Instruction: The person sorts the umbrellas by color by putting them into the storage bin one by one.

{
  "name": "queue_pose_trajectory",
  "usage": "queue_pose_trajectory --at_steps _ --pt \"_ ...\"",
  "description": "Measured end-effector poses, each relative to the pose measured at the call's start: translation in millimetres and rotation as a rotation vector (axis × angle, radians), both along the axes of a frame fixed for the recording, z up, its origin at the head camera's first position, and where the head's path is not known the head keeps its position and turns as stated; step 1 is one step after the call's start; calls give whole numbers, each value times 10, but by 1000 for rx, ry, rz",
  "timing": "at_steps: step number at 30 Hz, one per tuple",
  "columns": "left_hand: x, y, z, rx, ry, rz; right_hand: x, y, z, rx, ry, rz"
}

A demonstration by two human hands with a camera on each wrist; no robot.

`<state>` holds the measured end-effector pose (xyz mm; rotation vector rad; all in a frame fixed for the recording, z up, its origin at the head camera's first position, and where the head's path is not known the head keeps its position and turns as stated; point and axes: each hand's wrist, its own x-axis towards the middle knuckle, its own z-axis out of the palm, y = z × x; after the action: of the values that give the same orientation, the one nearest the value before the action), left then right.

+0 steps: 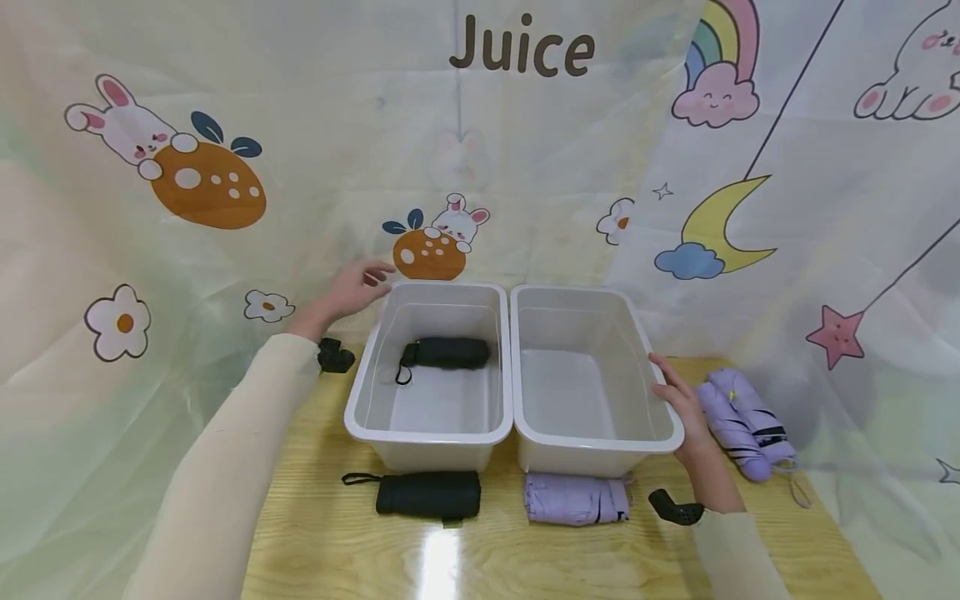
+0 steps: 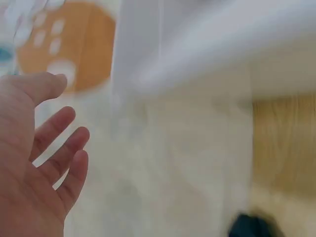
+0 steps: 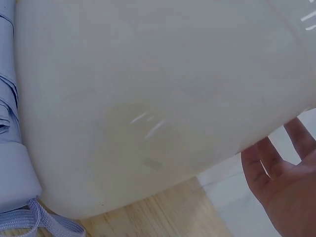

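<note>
Two white plastic bins stand side by side. In the left bin (image 1: 431, 436) lies a folded black umbrella (image 1: 450, 352) with a wrist loop. The right bin (image 1: 600, 444) has nothing inside. My left hand (image 1: 352, 287) is by the left bin's far left corner, its fingers spread and holding nothing; in the left wrist view the hand (image 2: 34, 148) shows an empty palm beside the blurred bin rim. My right hand (image 1: 682, 408) touches the right bin's right rim, fingers extended along it. In the right wrist view, the fingertips (image 3: 254, 163) meet the bin's edge.
In front of the left bin lies another black umbrella (image 1: 427, 494); a lilac umbrella (image 1: 576, 498) lies in front of the right one. Two more lilac umbrellas (image 1: 746, 421) rest at the right on the wooden table (image 1: 360, 558). A printed cloth (image 1: 322, 167) hangs behind.
</note>
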<state>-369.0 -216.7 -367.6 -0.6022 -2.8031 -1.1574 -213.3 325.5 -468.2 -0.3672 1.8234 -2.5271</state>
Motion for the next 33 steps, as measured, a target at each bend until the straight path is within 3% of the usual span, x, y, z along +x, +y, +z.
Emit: queue_pose_trajectory --at_steps 3,7,13,17,19,25,29,33 --pt "110 -389 -75 65 -23 70 0 8 -2 -4 11 3" --pt "262 -834 -265 49 -71 136 -6 12 -1 -6 22 9" --pt "428 -1230 -604 87 -59 231 -15 14 0 5 22 -7" --pt "563 -1395 -867 114 -87 312 -20 15 -10 -11 17 -4" --pt "609 -1459 -1033 80 -95 337 -16 18 -19 -19 18 1" --pt "651 -1550 -1491 12 -84 373 -9 26 -35 -37 22 19" --pt "700 -1496 -1584 -33 -100 412 -7 18 -38 -57 19 31" --pt "700 -1457 -1585 -154 -117 386 -15 14 -24 -70 20 29"
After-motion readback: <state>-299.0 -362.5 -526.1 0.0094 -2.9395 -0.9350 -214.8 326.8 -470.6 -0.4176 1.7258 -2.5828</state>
